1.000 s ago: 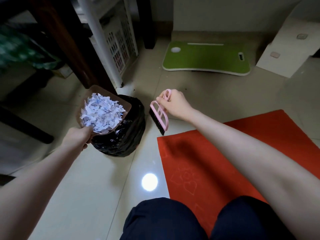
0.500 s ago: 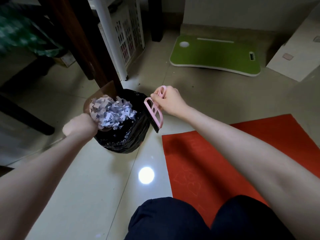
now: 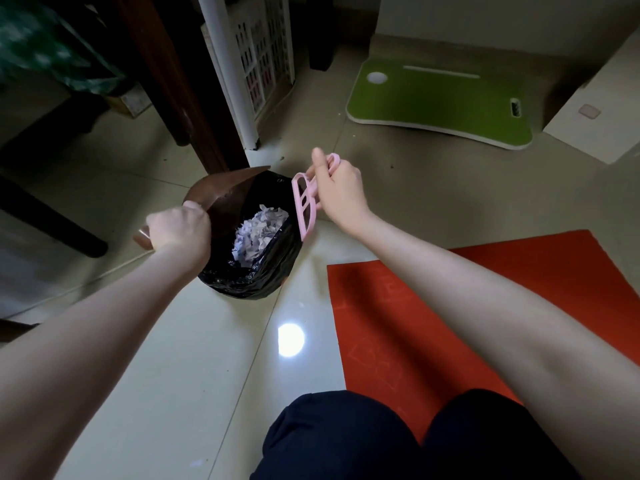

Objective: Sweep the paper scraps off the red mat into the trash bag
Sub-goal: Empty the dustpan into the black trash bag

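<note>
Centre-left of frame: left hand grips dustpan tipped over trash bag | paper scraps lie inside | right hand curls round brush | step: emptying; next likely brushing residue out.

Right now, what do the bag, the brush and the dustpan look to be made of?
Bag: thin black plastic film, glossy; it crinkles and catches highlights. Brush: pink moulded plastic, matte, with cut-out slots in the frame. Dustpan: smooth brown sheet with a soft sheen, probably plastic; the dim light leaves it open.
</note>
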### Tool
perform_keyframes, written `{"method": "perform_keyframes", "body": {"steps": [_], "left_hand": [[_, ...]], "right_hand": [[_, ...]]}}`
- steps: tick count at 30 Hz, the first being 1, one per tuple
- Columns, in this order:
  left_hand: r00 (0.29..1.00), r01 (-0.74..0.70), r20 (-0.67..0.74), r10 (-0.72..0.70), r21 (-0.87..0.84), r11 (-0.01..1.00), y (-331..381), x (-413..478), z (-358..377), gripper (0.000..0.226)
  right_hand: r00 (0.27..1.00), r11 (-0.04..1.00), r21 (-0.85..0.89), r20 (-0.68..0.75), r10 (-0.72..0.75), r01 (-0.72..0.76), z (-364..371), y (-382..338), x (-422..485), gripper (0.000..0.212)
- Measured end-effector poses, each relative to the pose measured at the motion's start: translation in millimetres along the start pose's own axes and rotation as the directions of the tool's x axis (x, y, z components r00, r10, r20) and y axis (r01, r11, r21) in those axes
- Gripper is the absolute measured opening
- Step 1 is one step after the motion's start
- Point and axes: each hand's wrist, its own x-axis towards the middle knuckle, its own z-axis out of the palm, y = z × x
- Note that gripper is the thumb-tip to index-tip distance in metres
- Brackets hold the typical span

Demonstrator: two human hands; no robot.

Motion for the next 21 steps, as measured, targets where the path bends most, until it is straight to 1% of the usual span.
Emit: {"method": "perform_keyframes", "body": {"steps": [2,3,5,6,7,8,9,10,11,12,14,17,19,21], "left_hand": [[0.999,0.051,0.016,-0.049,-0.153,0.987,-0.5,-0.8,3.7,0.016],[0.995,0.097,0.04,-0.09,-0.251,0.963,-1.5,-0.8,5.3,0.015],[0.977,0.204,0.146,-0.155,-0.429,0.88,-4.3,0.5,10.1,0.027],[0.96,0.264,0.218,-0.173,-0.517,0.814,-5.9,1.9,14.3,0.032],[0.939,0.329,0.291,-0.182,-0.614,0.717,-6.6,3.4,18.9,0.036],[0.91,0.403,0.374,-0.178,-0.706,0.582,-5.5,3.9,24.0,0.038],[0.877,0.473,0.456,-0.149,-0.767,0.433,-3.2,3.3,29.1,0.039],[0.847,0.527,0.52,-0.112,-0.791,0.312,-0.5,2.7,33.9,0.038],[0.823,0.563,0.563,-0.075,-0.791,0.239,2.5,2.6,37.3,0.036],[0.804,0.589,0.594,-0.045,-0.783,0.201,5.8,2.2,39.2,0.033],[0.775,0.621,0.632,0.01,-0.764,0.178,12.9,2.3,39.5,0.029],[0.742,0.648,0.666,0.078,-0.742,0.172,22.0,6.1,38.9,0.025],[0.734,0.642,0.673,0.091,-0.731,0.233,24.1,10.1,39.4,0.022],[0.751,0.6,0.653,0.1,-0.737,0.31,26.2,14.6,38.2,0.018]], "right_hand": [[0.999,1.0,0.002,-0.052,0.013,-0.013,1.8,-5.4,-0.8,0.054],[0.997,1.0,-0.009,-0.069,0.026,-0.027,3.0,-7.6,-0.8,0.053],[0.993,0.994,-0.079,-0.098,0.07,-0.078,4.3,-10.7,-0.5,0.054],[0.99,0.989,-0.106,-0.114,0.088,-0.1,4.9,-10.4,0.7,0.056],[0.988,0.989,-0.097,-0.122,0.1,-0.112,6.0,-10.1,1.7,0.055],[0.986,0.992,-0.062,-0.129,0.102,-0.11,7.0,-8.5,2.9,0.054],[0.985,0.995,-0.019,-0.141,0.096,-0.1,7.1,-6.3,3.6,0.05],[0.983,0.996,0.016,-0.159,0.088,-0.087,7.1,-3.4,4.6,0.047],[0.982,0.996,0.044,-0.171,0.086,-0.079,6.9,-0.4,5.0,0.042],[0.981,0.994,0.078,-0.174,0.088,-0.075,6.4,2.2,4.6,0.037],[0.982,0.985,0.15,-0.153,0.111,-0.088,5.0,5.6,3.0,0.03],[0.986,0.974,0.204,-0.111,0.121,-0.096,2.9,4.6,-0.7,0.026],[0.992,0.973,0.21,-0.068,0.109,-0.092,5.7,5.9,-1.7,0.023],[0.996,0.982,0.175,-0.034,0.082,-0.075,11.1,8.4,-2.7,0.024]]}}
